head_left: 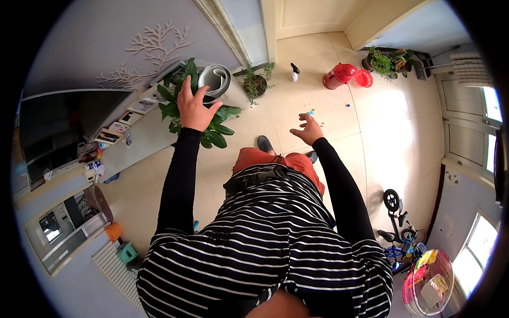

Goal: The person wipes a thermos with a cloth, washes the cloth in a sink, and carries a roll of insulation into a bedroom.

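Observation:
My left hand is raised over a leafy green plant, its fingers spread and nothing in them. Just right of its fingertips stands a pale cylinder with a rolled sheet inside its top; I cannot tell whether the hand touches the leaves. My right hand hangs over the tiled floor with its fingers apart and holds nothing. Near its fingertips, small blue and green bits lie on the floor. A white spray bottle with a black top stands farther ahead.
A potted plant stands beside the cylinder. Ahead right are a red bin, a red basket and more plants. A small bike and a pink basket are at lower right. A TV is at left.

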Motion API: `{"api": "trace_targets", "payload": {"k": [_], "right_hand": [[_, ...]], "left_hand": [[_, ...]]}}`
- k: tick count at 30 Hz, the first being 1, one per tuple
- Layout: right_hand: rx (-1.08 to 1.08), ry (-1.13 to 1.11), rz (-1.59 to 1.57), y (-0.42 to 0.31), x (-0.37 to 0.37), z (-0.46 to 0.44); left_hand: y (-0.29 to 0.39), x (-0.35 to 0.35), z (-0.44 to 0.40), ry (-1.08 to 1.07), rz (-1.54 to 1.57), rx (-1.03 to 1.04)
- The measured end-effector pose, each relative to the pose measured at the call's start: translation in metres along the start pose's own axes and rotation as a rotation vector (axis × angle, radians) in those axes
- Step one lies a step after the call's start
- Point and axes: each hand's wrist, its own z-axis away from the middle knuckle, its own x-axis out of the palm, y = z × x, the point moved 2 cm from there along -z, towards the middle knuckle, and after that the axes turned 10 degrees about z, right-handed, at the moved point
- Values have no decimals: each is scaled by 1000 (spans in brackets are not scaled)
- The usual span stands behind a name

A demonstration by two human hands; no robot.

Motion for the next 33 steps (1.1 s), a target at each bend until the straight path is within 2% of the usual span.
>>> {"api": "trace_targets", "payload": {"k": [9,14,18,23,27,29,32,33], "right_hand": [[-2,27,-57,10,-2,3],[-23,64,2,12,-2,4],[-21,64,-67,-6,-15,12],[-207,121,-109,-73,-42,20],[-508,277,-103,-140,-60,27],[-611,287,-139,-174,-75,40],[-670,359,-242,-211,-84,58],[-680,384,-290,-219,-83,60]], "left_hand": [[-10,15,-3,-143,259,-94],[-14,13,0,-112,159,-80],[25,-34,-5,-91,115,-45],[76,-94,-12,-55,122,37],[123,-123,-18,-37,192,104],[146,-134,-20,-29,261,125],[175,-141,-20,-16,380,114],[187,-145,-22,-23,301,245]]}}
